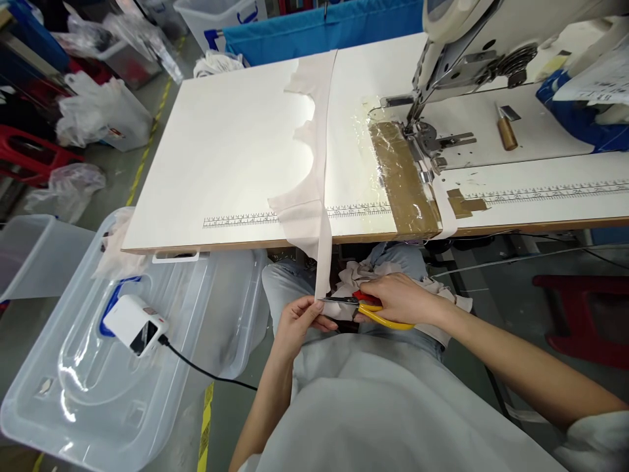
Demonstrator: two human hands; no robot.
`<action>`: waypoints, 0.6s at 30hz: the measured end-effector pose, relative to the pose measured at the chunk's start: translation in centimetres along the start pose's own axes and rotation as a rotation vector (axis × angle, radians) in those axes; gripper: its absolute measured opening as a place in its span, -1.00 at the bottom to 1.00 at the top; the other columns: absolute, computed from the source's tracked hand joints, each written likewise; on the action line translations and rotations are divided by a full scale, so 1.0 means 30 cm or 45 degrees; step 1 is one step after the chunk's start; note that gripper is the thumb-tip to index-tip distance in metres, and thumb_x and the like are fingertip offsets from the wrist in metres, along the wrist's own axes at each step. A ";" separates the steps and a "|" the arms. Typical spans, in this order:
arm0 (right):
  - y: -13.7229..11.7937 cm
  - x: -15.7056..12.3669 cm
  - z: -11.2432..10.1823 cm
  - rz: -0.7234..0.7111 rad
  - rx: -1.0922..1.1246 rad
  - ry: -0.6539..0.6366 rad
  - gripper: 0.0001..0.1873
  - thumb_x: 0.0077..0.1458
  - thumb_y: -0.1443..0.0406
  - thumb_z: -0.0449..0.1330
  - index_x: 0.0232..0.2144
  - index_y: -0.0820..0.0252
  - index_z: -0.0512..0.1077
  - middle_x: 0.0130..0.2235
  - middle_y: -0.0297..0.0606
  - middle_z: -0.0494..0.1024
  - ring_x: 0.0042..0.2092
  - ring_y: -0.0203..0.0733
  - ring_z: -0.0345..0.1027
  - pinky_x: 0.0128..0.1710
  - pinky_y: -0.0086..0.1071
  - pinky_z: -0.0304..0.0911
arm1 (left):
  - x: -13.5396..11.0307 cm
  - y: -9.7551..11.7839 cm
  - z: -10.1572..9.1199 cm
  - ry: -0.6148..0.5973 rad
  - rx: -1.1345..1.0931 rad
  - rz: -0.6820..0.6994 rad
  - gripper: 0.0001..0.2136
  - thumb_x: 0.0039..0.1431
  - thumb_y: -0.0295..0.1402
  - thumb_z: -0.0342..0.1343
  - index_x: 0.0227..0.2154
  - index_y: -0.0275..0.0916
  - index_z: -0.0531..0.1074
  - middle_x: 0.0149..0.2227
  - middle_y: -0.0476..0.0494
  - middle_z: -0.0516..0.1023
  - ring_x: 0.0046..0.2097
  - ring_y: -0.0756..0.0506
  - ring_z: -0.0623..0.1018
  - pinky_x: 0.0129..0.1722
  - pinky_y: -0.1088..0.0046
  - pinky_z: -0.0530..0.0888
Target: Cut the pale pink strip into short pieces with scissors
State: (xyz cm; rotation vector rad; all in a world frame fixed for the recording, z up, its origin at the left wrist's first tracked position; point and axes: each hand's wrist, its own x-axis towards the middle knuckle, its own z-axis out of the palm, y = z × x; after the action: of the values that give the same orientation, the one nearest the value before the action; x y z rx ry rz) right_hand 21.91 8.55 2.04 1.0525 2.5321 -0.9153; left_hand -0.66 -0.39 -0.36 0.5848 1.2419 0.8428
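A pale pink fabric strip [322, 131] with a scalloped left edge lies along the white sewing table and hangs over its front edge. Its lower end is pinched between the thumb and fingers of my left hand [301, 320], above my lap. My right hand [396, 298] grips scissors [378, 316] with yellow and red handles. The blades point left and meet the strip's end beside my left fingertips; whether they are fully closed is too small to tell. More crumpled pale fabric [354, 275] rests on my lap, partly behind the right hand.
At the right stands a sewing machine [422, 124], with a wooden-handled tool [506, 131] on its bed. A lidded clear plastic bin [98, 393] at the left carries a white device [135, 324] with a black cable. A red stool [584, 318] stands at the lower right.
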 end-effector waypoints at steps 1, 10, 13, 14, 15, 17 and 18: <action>-0.004 0.002 0.000 -0.002 -0.010 0.001 -0.55 0.22 -0.02 0.23 -0.48 0.18 0.29 -0.46 -0.28 0.43 -0.45 -0.18 0.25 -0.47 -0.36 -0.21 | 0.000 0.000 0.002 -0.005 0.008 0.003 -0.53 -0.02 0.07 0.34 -0.38 -0.30 0.50 -0.53 -0.18 0.61 -0.44 -0.15 0.63 -0.42 0.44 0.52; 0.005 0.010 0.024 0.035 0.040 0.034 -0.53 0.20 0.03 0.24 -0.55 0.18 0.22 -0.53 -0.30 0.35 -0.48 -0.21 0.20 -0.47 -0.36 -0.19 | 0.006 -0.010 -0.021 -0.020 0.162 -0.007 -0.51 0.09 0.11 0.23 -0.25 -0.30 0.49 -0.48 -0.18 0.59 -0.41 -0.14 0.61 -0.38 0.40 0.51; 0.026 -0.028 0.052 0.010 0.153 0.127 -0.50 0.19 0.00 0.18 -0.55 0.16 0.11 -0.55 -0.33 0.28 -0.50 -0.23 0.12 -0.47 -0.37 -0.18 | 0.028 0.005 -0.043 0.204 0.447 0.240 -0.46 0.14 0.08 0.19 -0.01 -0.26 0.44 -0.27 -0.22 0.59 -0.29 -0.14 0.58 -0.36 0.40 0.48; 0.032 -0.043 0.062 -0.010 0.214 0.156 -0.50 0.18 -0.02 0.16 -0.55 0.16 0.08 -0.55 -0.35 0.26 -0.51 -0.24 0.09 -0.47 -0.37 -0.17 | 0.039 0.016 -0.043 0.307 0.543 0.377 -0.47 0.16 0.06 0.18 0.04 -0.24 0.43 -0.16 -0.25 0.56 -0.21 -0.14 0.56 -0.32 0.39 0.48; 0.035 -0.059 0.072 -0.031 0.281 0.181 -0.49 0.18 -0.04 0.13 -0.55 0.15 0.07 -0.55 -0.36 0.24 -0.51 -0.25 0.07 -0.47 -0.37 -0.15 | 0.052 0.030 -0.037 0.392 0.621 0.517 -0.50 0.20 0.03 0.16 0.05 -0.22 0.43 -0.06 -0.27 0.52 -0.12 -0.15 0.54 -0.26 0.38 0.48; 0.037 -0.087 0.088 -0.060 0.405 0.227 -0.49 0.18 -0.07 0.09 -0.54 0.14 0.05 -0.55 -0.37 0.22 -0.52 -0.26 0.03 -0.48 -0.37 -0.13 | 0.082 0.063 -0.009 0.471 0.726 0.759 -0.60 0.25 -0.04 0.13 0.02 -0.19 0.45 0.06 -0.29 0.45 0.03 -0.17 0.47 -0.14 0.35 0.47; 0.036 -0.098 0.094 -0.064 0.453 0.249 -0.49 0.18 -0.07 0.07 -0.54 0.14 0.05 -0.55 -0.37 0.21 -0.52 -0.26 0.02 -0.48 -0.38 -0.12 | 0.098 0.078 0.010 0.476 0.760 0.851 -0.65 0.27 -0.08 0.13 -0.01 -0.18 0.47 0.06 -0.27 0.45 0.06 -0.18 0.45 -0.09 0.34 0.46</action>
State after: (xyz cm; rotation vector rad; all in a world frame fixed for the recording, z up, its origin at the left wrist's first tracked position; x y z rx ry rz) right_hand 24.72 5.71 0.67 1.2354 2.6219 -1.3773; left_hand -0.64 3.38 -0.14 1.4240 1.6859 1.1684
